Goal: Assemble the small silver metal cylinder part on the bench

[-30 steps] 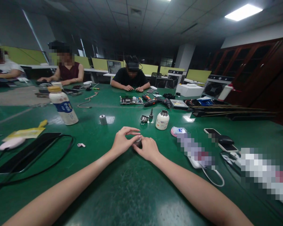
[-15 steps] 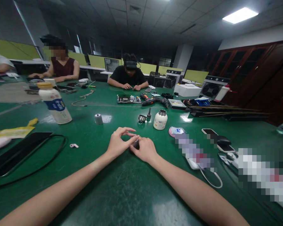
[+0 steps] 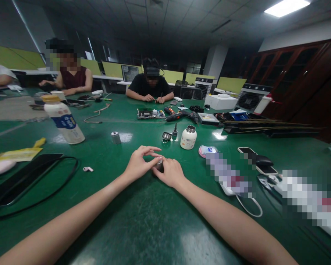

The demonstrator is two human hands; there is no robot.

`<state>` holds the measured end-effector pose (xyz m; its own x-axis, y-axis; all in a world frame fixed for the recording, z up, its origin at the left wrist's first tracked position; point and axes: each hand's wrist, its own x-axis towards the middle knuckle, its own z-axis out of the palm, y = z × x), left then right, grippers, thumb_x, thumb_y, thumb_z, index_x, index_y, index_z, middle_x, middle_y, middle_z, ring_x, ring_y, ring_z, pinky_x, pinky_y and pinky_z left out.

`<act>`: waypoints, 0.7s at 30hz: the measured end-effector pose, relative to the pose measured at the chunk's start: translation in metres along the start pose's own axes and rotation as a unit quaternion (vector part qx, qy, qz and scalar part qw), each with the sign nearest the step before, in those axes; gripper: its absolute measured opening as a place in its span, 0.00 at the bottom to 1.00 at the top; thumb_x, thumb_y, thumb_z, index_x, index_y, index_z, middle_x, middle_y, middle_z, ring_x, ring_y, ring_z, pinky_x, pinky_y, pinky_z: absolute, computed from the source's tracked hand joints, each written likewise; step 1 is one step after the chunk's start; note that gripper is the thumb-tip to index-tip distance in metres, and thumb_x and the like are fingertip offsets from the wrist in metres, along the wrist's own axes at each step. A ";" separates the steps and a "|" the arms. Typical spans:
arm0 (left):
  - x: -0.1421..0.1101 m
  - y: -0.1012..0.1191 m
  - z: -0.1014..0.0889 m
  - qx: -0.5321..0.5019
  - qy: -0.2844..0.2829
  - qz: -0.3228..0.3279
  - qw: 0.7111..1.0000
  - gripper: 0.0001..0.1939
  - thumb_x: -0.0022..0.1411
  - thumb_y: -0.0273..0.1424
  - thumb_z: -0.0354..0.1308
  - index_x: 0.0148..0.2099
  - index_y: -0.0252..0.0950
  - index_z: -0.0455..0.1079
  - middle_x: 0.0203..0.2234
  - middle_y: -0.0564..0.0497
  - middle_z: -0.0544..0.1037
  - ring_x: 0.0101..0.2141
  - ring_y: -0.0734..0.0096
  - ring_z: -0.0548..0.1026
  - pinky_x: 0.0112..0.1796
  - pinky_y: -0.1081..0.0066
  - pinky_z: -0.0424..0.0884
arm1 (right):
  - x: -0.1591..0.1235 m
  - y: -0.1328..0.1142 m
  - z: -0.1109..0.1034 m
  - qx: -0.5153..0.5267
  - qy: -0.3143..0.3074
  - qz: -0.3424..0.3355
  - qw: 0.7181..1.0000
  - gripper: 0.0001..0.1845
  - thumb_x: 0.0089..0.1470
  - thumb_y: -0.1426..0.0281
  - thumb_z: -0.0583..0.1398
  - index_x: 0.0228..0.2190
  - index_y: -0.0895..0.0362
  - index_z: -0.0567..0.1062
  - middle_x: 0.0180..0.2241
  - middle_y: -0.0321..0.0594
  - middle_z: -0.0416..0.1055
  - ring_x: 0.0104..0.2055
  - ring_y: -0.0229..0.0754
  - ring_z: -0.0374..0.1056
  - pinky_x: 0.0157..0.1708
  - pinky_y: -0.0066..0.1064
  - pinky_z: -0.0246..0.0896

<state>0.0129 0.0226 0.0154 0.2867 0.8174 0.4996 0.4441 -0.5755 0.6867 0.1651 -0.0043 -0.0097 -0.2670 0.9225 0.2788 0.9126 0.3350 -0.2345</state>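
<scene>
On the table in front of me, my right hand (image 3: 171, 172) is closed round a small silver-grey metal cylinder (image 3: 158, 166), which is mostly covered by the fingers. The thumb and fingertips of my left hand (image 3: 139, 162) pinch at its upper end. Ahead to the left stands a grey cylinder (image 3: 116, 137), upright and apart from my hands. Beyond my right hand are a small metal cup-like piece with a ring (image 3: 166, 137), a dark pointed piece (image 3: 175, 131) and a cream bottle with an uncovered metal mouth (image 3: 188, 139).
To the left are a milk bottle (image 3: 64, 123), an earbud (image 3: 88, 169), a dark tablet (image 3: 24, 180) and a black cable. A circuit board (image 3: 150, 114) and power drills (image 3: 179, 116) lie farther back. On the right are a phone (image 3: 245, 152) and a black mouse (image 3: 262, 160). Other people sit opposite.
Both hands stay on the metal cylinder with almost the same grip. The view has shifted slightly; the table objects keep their places.
</scene>
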 end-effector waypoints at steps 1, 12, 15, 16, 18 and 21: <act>0.001 0.000 -0.001 -0.006 -0.006 -0.009 1.000 0.17 0.54 0.39 0.64 0.45 0.40 0.74 0.33 0.50 0.82 0.41 0.59 0.78 0.48 0.60 0.67 | 0.000 0.000 0.000 0.001 -0.001 0.000 1.000 0.24 0.60 0.52 0.52 0.42 0.59 0.70 0.37 0.46 0.76 0.41 0.48 0.73 0.40 0.36 0.59; 0.017 0.011 -0.022 -0.053 -0.136 -0.048 0.988 0.15 0.53 0.36 0.62 0.43 0.37 0.73 0.33 0.49 0.83 0.39 0.59 0.80 0.46 0.61 0.71 | -0.001 0.000 0.000 0.001 0.006 -0.002 1.000 0.25 0.60 0.51 0.52 0.44 0.60 0.69 0.38 0.47 0.76 0.41 0.49 0.72 0.40 0.35 0.58; 0.012 0.014 -0.017 -0.006 -0.094 -0.039 0.995 0.16 0.53 0.35 0.63 0.44 0.38 0.73 0.32 0.50 0.83 0.39 0.59 0.79 0.48 0.58 0.68 | -0.001 0.000 0.000 0.003 0.002 -0.002 1.000 0.24 0.60 0.51 0.52 0.42 0.59 0.69 0.37 0.46 0.76 0.40 0.48 0.72 0.39 0.34 0.58; 0.011 0.014 -0.016 0.009 -0.083 -0.031 0.996 0.16 0.53 0.35 0.62 0.45 0.39 0.73 0.32 0.51 0.83 0.40 0.59 0.79 0.48 0.57 0.67 | -0.001 0.000 0.000 0.004 0.001 -0.003 1.000 0.23 0.60 0.51 0.52 0.41 0.58 0.69 0.36 0.45 0.76 0.40 0.48 0.72 0.39 0.34 0.58; 0.009 0.014 -0.014 0.028 -0.071 -0.019 0.997 0.17 0.54 0.36 0.62 0.47 0.40 0.72 0.33 0.51 0.83 0.41 0.58 0.78 0.48 0.57 0.67 | -0.001 0.000 0.000 0.004 0.001 -0.003 1.000 0.22 0.60 0.52 0.52 0.41 0.58 0.69 0.36 0.45 0.76 0.40 0.48 0.72 0.39 0.34 0.58; 0.009 0.013 -0.013 0.007 -0.071 -0.026 0.997 0.20 0.54 0.36 0.62 0.49 0.40 0.72 0.33 0.51 0.83 0.42 0.59 0.78 0.48 0.58 0.67 | -0.001 0.000 0.000 0.003 0.008 0.000 1.000 0.24 0.60 0.52 0.52 0.44 0.59 0.69 0.38 0.46 0.76 0.41 0.48 0.72 0.40 0.35 0.58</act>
<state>0.0104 0.0219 0.0353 0.3807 0.8417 0.3829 0.4734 -0.5330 0.7012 0.1653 -0.0050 -0.0103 -0.2628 0.9190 0.2938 0.9104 0.3371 -0.2400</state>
